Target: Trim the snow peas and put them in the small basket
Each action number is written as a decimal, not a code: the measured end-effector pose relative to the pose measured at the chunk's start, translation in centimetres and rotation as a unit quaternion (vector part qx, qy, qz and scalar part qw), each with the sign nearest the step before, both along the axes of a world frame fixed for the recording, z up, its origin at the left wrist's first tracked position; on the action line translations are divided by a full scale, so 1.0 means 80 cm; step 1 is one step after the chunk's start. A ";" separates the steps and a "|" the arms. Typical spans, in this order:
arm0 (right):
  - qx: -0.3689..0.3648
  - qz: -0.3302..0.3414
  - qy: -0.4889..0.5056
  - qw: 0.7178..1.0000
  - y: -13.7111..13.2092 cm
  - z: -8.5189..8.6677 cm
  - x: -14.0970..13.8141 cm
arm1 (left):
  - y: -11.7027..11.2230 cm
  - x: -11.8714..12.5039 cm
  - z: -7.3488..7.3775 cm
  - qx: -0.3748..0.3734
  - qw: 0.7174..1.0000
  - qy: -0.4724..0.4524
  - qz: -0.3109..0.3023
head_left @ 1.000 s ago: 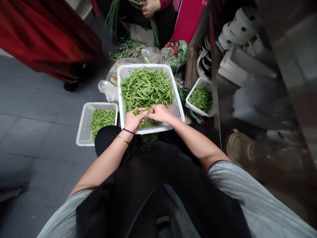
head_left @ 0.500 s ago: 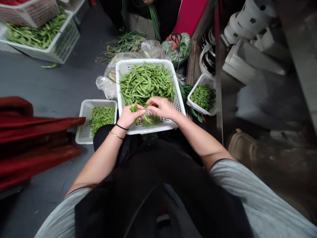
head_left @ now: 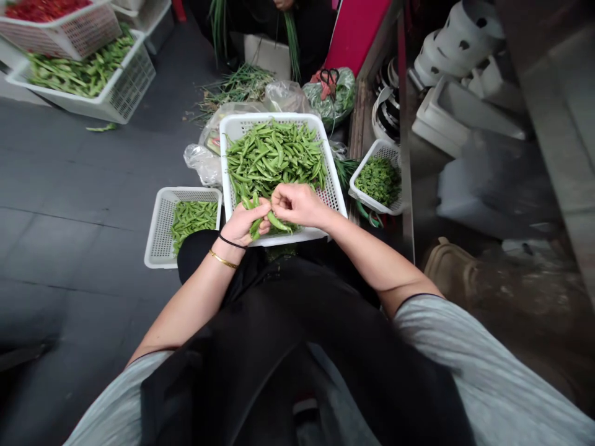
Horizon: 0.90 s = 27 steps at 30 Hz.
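Observation:
A large white basket [head_left: 335,197] heaped with green pea pods [head_left: 274,153] rests against my knees. Over its near edge my left hand [head_left: 245,222] is closed around a small bunch of pods. My right hand [head_left: 294,203] is closed too, pinching the end of one pod [head_left: 277,221] that sticks out of the left hand. The two hands touch. A black band and a gold bangle sit on my left wrist.
A smaller white basket [head_left: 159,229] with pods lies on the grey floor to my left, another basket [head_left: 367,199] of green bits to my right. Stacked baskets [head_left: 118,93] stand far left. Plastic bags [head_left: 203,162], scissors [head_left: 329,77] and a person handling long green stalks [head_left: 292,37] are beyond. A steel cabinet [head_left: 488,186] fills the right.
The red cloth that covered the left side has gone from view. My hands have drawn together over the basket's near edge, the right now pinching a pod held by the left.

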State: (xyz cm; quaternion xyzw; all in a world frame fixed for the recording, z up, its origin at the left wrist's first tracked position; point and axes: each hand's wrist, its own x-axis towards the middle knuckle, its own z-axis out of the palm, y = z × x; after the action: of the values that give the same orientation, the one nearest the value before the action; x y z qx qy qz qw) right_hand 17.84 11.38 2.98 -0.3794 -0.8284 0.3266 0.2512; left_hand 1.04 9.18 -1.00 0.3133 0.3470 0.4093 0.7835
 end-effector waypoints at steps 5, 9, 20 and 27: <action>0.009 -0.101 0.035 0.994 -0.011 -0.002 0.035 | -0.007 -0.022 0.002 0.041 0.990 0.069 0.120; -0.034 -0.122 0.024 0.992 -0.007 -0.004 0.063 | -0.009 -0.037 0.006 0.120 0.966 0.145 0.178; 0.043 0.139 -0.197 0.970 -0.023 -0.019 0.012 | -0.018 -0.047 0.035 0.259 0.891 0.373 -0.007; 0.022 0.125 -0.076 0.989 -0.050 -0.027 0.010 | -0.033 -0.027 0.032 0.167 0.936 0.278 -0.137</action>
State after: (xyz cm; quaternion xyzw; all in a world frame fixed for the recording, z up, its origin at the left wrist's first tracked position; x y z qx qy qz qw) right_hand 18.61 7.40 0.84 -0.2909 -0.8931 0.3071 0.1533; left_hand -1.11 6.51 1.55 0.5856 0.4312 0.2464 0.6407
